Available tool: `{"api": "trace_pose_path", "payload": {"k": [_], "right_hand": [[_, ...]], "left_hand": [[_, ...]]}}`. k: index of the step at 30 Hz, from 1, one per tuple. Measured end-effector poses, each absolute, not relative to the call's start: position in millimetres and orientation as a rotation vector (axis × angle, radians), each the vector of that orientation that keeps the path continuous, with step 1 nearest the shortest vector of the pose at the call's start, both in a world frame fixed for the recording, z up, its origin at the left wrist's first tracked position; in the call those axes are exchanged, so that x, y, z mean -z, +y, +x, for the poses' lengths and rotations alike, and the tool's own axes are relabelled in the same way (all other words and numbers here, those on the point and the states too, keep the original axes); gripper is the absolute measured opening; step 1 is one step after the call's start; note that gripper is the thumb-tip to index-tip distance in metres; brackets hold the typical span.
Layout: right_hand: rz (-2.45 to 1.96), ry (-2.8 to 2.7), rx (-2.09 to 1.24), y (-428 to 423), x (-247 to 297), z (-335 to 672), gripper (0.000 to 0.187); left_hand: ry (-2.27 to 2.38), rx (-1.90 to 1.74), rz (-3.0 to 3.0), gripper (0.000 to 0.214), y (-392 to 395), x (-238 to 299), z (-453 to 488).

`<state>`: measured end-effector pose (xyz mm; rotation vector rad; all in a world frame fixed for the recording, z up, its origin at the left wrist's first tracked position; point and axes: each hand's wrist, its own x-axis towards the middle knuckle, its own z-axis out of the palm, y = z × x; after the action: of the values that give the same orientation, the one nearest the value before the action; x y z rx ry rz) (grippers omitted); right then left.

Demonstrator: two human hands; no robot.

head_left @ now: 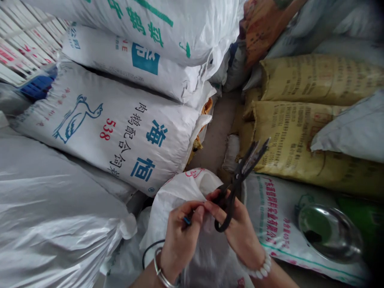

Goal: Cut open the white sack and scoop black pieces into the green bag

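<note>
My right hand (240,228) is closed around a pair of black-handled scissors (238,176), whose blades point up and away, slightly apart. My left hand (183,232) is closed in a pinch, its fingertips meeting those of my right hand. A small dark thing with a blue end (187,220) pokes out between the left fingers; what it is I cannot tell. Right below both hands stands a white woven sack (171,196), its upper part gathered near my fingertips. A thin black cord (147,250) curves beside my left wrist.
Filled white sacks (120,128) with printed lettering are stacked at the left. Yellow-brown sacks (294,136) lie at the right. A shiny metal bowl (345,236) rests on a printed white sack (270,208). A strip of floor (223,124) runs between the stacks.
</note>
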<state>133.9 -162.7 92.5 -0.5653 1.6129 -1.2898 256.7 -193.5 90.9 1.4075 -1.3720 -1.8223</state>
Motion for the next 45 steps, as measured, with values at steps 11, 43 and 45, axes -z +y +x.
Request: {"api": "trace_pose_path", "payload": {"k": [11,43,45], "right_hand": [[-0.394,1.431,1.278,-153.7,-79.9,132.1,0.028],[-0.465,1.431,1.368,-154.4,-78.8,140.9,0.018],[-0.338,1.393,1.368,-151.5,-79.3,134.6,0.023]], "left_hand": [[-1.593,1.437,1.380,0.013,-203.6,-77.8,265.1],[-2.519,0.794,1.173,0.017,-223.1,-115.8,291.1],[-2.419,0.736,1.204,0.014,-225.7,-117.1,302.0]]}}
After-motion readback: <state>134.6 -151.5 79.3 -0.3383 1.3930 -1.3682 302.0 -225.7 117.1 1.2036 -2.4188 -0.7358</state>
